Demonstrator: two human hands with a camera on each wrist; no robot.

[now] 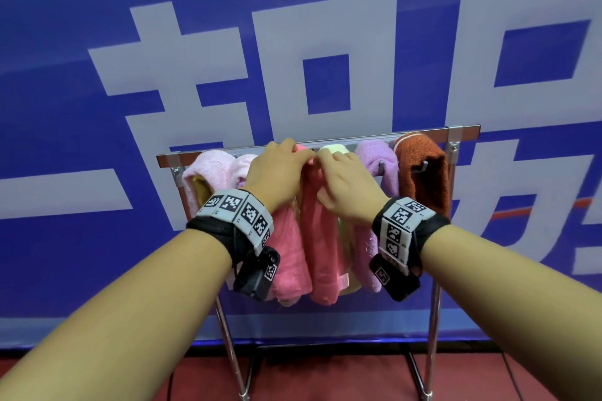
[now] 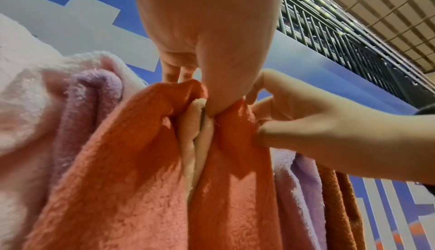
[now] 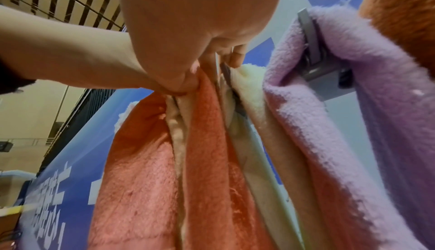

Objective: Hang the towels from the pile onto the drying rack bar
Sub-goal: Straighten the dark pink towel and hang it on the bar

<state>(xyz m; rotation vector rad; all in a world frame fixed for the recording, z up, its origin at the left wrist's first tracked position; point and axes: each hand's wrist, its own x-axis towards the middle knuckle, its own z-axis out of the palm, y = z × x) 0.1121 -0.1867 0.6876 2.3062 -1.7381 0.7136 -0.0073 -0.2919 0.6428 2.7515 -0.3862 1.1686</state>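
Note:
The drying rack bar (image 1: 358, 138) carries several towels side by side: pale pink (image 1: 208, 169), coral pink (image 1: 321, 238), cream (image 1: 334, 150), lilac (image 1: 374, 156) and rust brown (image 1: 420, 172). Both hands meet at the top of the coral pink towel, right at the bar. My left hand (image 1: 301, 158) pinches its upper fold between thumb and fingers; the left wrist view shows the thumb pressed into the coral pink towel (image 2: 141, 161). My right hand (image 1: 325, 161) grips the same towel (image 3: 204, 142) just to the right, beside the cream towel (image 3: 249, 79).
A blue banner (image 1: 97, 107) with large white characters hangs close behind the rack. Chrome legs (image 1: 228, 335) run down to a red floor (image 1: 325, 381). A metal hook (image 3: 313, 40) sits under the lilac towel (image 3: 329, 105). The bar is crowded from end to end.

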